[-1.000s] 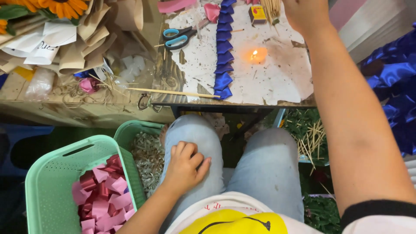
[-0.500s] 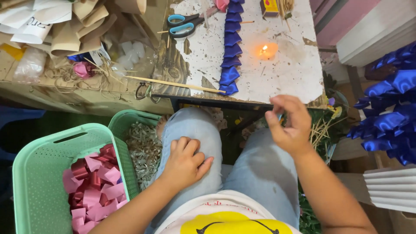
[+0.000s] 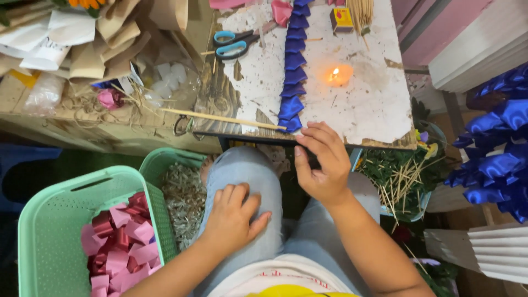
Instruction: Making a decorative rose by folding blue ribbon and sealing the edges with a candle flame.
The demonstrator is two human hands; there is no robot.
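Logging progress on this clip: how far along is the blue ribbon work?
Done: a row of folded blue satin ribbon petals lies along the white worn board, beside a lit orange candle.
In hand: the right hand is at the board's near edge by the row's end; what it grips is unclear. The left hand rests on the knee.
Left: a thin wooden stick lies bare.
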